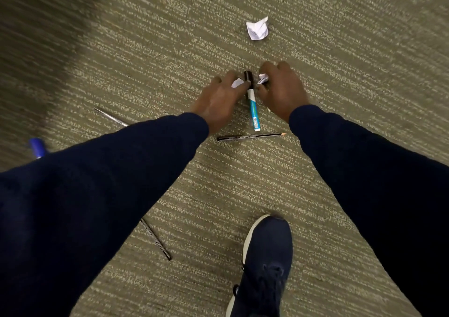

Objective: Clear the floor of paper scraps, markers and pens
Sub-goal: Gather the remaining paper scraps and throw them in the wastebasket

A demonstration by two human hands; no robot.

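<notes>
A white and blue marker (252,107) with a black cap lies on the carpet between my two hands. My left hand (218,100) is curled on a small white paper scrap (237,82) and touches the marker's left side. My right hand (281,90) is curled on another small paper scrap (263,78) just right of the cap. A black pencil (250,136) lies crosswise just below the marker. A crumpled white paper ball (257,28) sits farther away on the carpet.
A silver pen (110,117) lies to the left, partly under my left sleeve. Another dark pencil (156,240) lies near my feet. A blue marker (37,147) shows at the left edge. My dark shoe (264,263) stands at the bottom.
</notes>
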